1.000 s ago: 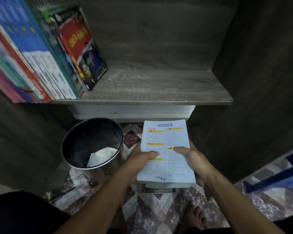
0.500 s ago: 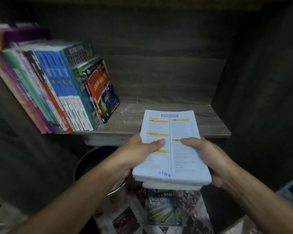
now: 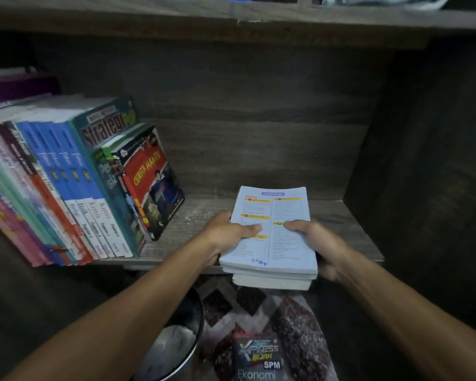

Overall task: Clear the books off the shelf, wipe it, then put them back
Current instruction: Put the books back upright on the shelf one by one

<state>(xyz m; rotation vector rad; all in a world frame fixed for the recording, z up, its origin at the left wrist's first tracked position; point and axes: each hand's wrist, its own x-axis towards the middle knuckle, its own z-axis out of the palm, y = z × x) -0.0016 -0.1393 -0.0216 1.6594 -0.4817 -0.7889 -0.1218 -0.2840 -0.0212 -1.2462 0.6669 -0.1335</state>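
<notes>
Gripping a flat stack of books by its sides, the left hand and right hand have lifted it from lower down to the shelf's front edge, right of the standing row, so restocking seems underway.

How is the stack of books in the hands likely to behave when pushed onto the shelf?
The stack of books is probably heavy, since the left hand and right hand both grip it. Its layers sit offset at the near edge, so they may slide apart when pushed. The top is a bare contents page, likely thin and easily creased.
</notes>
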